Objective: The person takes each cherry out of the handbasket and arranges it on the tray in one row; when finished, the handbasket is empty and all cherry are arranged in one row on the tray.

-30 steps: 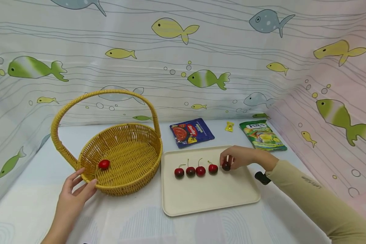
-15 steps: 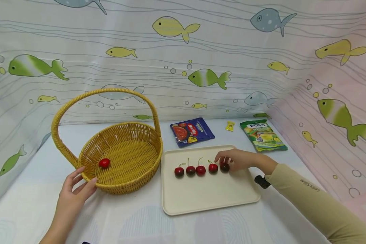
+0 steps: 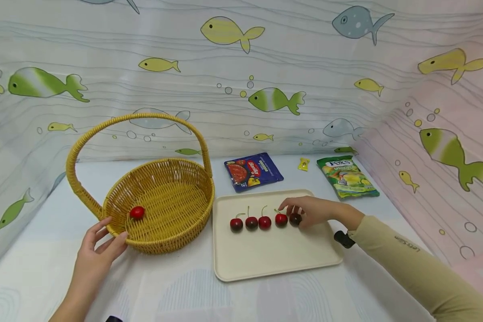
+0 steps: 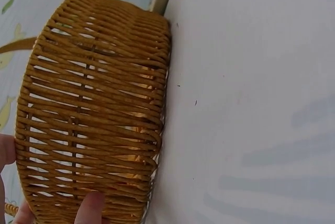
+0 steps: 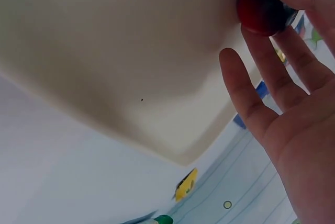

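Note:
My left hand (image 3: 98, 250) grips the rim of a yellow wicker basket (image 3: 173, 243), thumb and fingers apart along its near left side. In the left wrist view a fingertip (image 4: 93, 207) presses the woven wall (image 4: 99, 114). A small red fruit (image 3: 137, 213) lies inside the basket. On the cream tray (image 3: 261, 259), my right hand (image 3: 315, 211) pinches a dark cherry (image 3: 295, 219) at the right end of a row of cherries. That cherry (image 5: 261, 9) shows between thumb and fingers in the right wrist view. Beside it is a red cherry (image 3: 281, 220) with a stem.
Behind the tray lie a blue Barilla pouch (image 3: 253, 171), a small yellow wrapped candy (image 3: 303, 164) and a green Fox's bag (image 3: 348, 176). The basket's tall handle (image 3: 145, 115) arches above it. A fish-print curtain (image 3: 233, 89) stands at the back and sides.
My right hand has shifted slightly left with the dark cherry, bringing it closer to the neighbouring cherry. My left hand stays at the basket rim.

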Demonstrator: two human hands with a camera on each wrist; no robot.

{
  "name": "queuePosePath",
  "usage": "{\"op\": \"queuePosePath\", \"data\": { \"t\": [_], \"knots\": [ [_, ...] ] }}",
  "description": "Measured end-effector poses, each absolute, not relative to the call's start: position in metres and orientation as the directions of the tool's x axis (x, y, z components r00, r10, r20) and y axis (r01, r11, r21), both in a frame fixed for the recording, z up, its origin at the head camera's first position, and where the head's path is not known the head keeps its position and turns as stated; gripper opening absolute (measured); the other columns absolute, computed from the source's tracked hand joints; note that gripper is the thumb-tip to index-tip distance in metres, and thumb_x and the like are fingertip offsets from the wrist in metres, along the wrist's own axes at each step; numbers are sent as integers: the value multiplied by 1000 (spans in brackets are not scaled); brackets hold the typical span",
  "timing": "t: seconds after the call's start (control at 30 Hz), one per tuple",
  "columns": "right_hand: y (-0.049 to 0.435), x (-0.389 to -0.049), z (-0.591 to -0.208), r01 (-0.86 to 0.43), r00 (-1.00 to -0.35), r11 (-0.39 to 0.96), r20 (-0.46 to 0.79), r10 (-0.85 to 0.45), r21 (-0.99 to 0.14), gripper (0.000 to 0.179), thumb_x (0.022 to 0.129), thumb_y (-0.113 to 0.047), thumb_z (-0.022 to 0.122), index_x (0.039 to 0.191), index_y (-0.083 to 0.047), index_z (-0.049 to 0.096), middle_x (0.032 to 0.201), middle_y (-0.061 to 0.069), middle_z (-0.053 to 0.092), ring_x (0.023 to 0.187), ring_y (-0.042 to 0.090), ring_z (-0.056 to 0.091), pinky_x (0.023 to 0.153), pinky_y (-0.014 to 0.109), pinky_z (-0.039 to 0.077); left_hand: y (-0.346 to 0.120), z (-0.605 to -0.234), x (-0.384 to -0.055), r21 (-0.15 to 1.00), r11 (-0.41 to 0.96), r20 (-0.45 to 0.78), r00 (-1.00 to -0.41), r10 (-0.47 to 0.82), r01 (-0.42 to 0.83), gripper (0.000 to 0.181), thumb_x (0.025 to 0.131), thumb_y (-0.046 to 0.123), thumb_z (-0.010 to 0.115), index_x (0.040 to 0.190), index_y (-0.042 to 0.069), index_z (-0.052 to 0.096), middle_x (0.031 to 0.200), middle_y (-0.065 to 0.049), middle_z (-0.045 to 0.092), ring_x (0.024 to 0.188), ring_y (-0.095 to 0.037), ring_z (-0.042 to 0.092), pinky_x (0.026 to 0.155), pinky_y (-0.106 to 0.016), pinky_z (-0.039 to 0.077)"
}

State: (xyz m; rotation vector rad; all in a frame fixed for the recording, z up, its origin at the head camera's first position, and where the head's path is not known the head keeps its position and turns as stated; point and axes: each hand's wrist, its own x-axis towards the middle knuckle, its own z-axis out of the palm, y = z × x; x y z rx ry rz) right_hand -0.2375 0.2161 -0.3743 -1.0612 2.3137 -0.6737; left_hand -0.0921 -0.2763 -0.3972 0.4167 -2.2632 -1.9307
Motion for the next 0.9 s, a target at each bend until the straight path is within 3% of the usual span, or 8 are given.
{"op": "queuePosePath", "data": {
  "t": [0.43,0.63,0.9],
  "knots": [
    [224,-235,-351,-566,-597,573,-186,-781,-593,54,78,3,69,127,-5,50,123,13,52,104,32,53,84,49,49,-273,-391,-95,981,141,-88,-950,-300,-135,71,89,21,65,146,17,24,144,-27,9,89,9,46,69,-13,52],
    [212,-238,-332,-617,-562,533,-149,-814,-579,49,78,5,70,123,-4,53,122,13,53,104,36,53,83,53,49,-270,-393,-93,978,119,-127,-944,-304,-170,73,88,23,66,146,18,23,146,-25,8,90,8,46,70,-15,53],
    [164,-239,-313,-655,-521,505,-149,-841,-562,42,82,-3,70,121,-13,57,121,1,55,107,21,53,90,41,48,-274,-391,-89,973,111,-159,-933,-323,-204,71,88,24,66,145,20,24,146,-23,7,90,8,45,70,-15,53]
  ]
}}
